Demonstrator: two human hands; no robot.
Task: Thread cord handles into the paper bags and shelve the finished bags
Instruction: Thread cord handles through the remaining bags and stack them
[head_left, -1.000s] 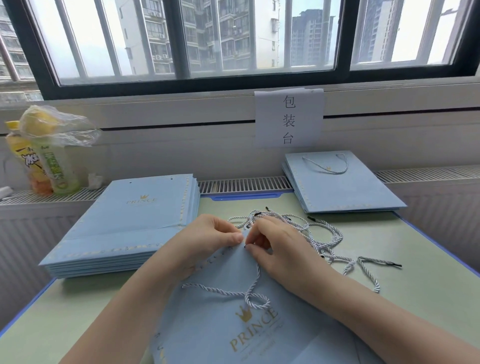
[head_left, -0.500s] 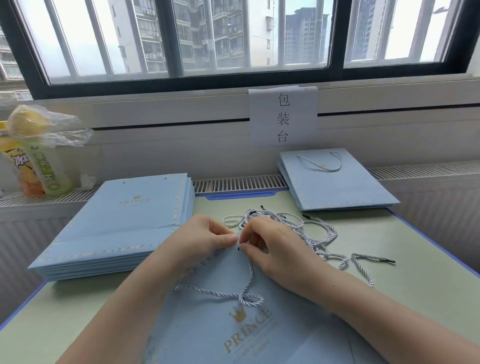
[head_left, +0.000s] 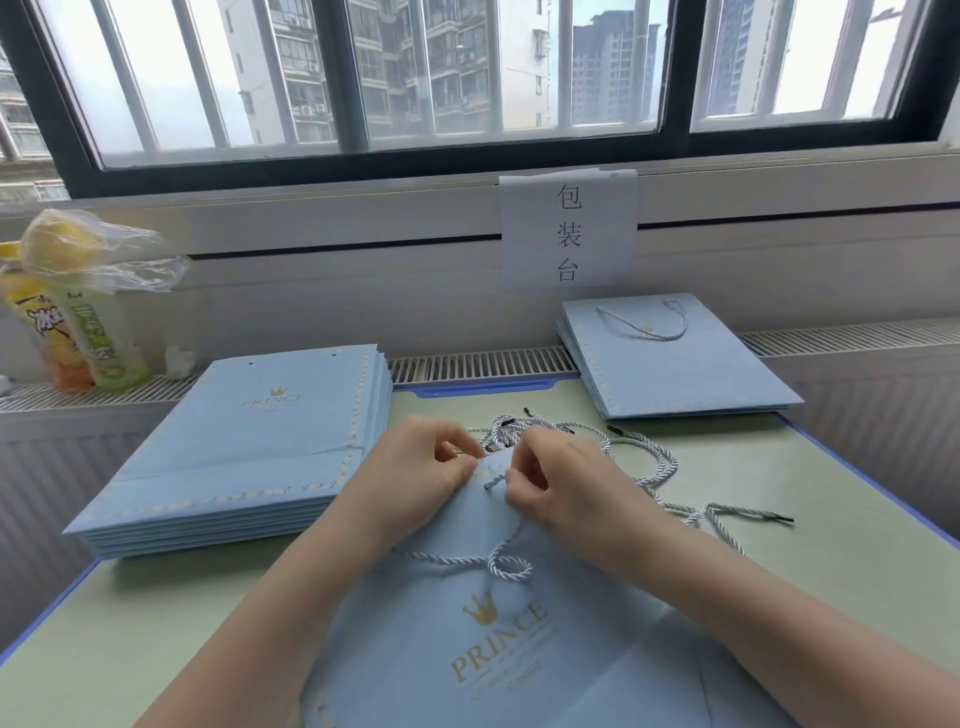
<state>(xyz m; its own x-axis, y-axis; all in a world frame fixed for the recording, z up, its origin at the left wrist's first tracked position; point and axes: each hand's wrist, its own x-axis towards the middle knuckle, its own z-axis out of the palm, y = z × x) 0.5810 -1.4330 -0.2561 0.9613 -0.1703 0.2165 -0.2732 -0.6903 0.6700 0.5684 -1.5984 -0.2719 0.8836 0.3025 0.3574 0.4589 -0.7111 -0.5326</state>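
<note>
Big stack (head_left: 244, 447) at left is still waiting for handles, small done pile (head_left: 675, 364) is sitting upper right. Bag (head_left: 493, 649) is lying on the bench (head_left: 831, 545) at bottom center; left hand (head_left: 421, 478) is pinching its top edge, right hand (head_left: 556, 483) is pinching the cord (head_left: 501, 564), feeding an end through. Loads left, I'd say.

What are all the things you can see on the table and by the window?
Bag being threaded: one, light blue, front centre.
Cord on it: one, white-grey, looped.
Loose cords: a pile, white-grey, mid-table.
Unthreaded bag stack: one, light blue, left.
Finished bag stack: one, light blue, back right.
Paper sign: one, white, under the window.
Drink bottles: two, yellow and green, far left.
Table: one, green.
Left hand, right hand: pinching the bag's top edge.
</note>
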